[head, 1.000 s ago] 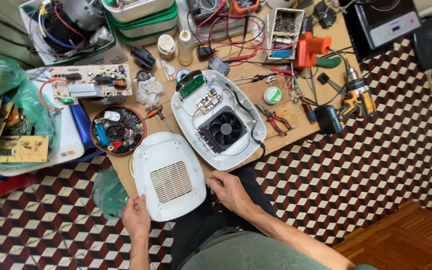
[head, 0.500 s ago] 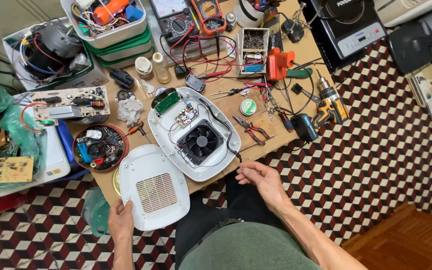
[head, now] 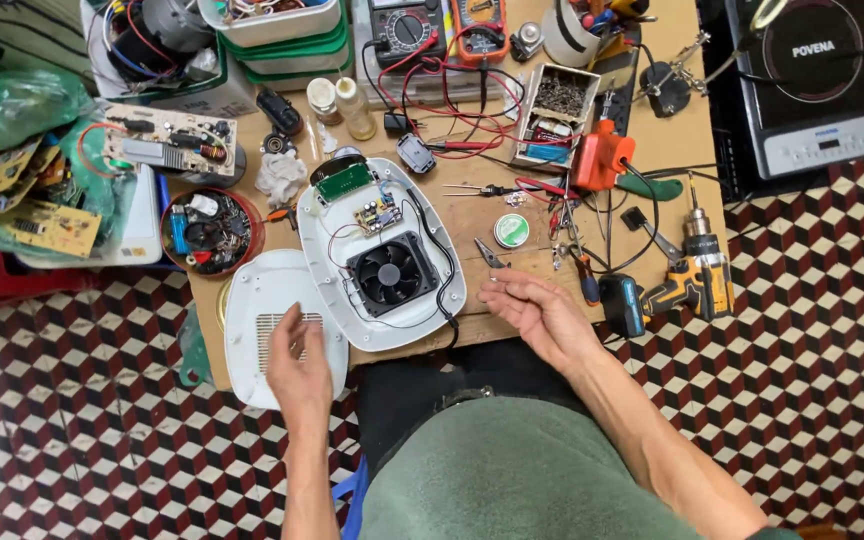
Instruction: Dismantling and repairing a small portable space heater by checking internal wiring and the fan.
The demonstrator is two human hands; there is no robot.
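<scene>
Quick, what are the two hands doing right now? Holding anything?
Left hand: open, fingers spread over the white vented plastic cover, holding nothing.
Right hand: open, palm up, at the wooden table's edge; anything held cannot be told.

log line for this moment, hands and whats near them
left hand: open, over white vented cover | right hand: open, empty, at table edge | opened appliance base: fan exposed, between hands

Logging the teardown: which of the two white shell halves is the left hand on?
The left hand rests on the vented cover with the grille, at the table's near-left edge. The other half holds the black fan and circuit board.
</scene>
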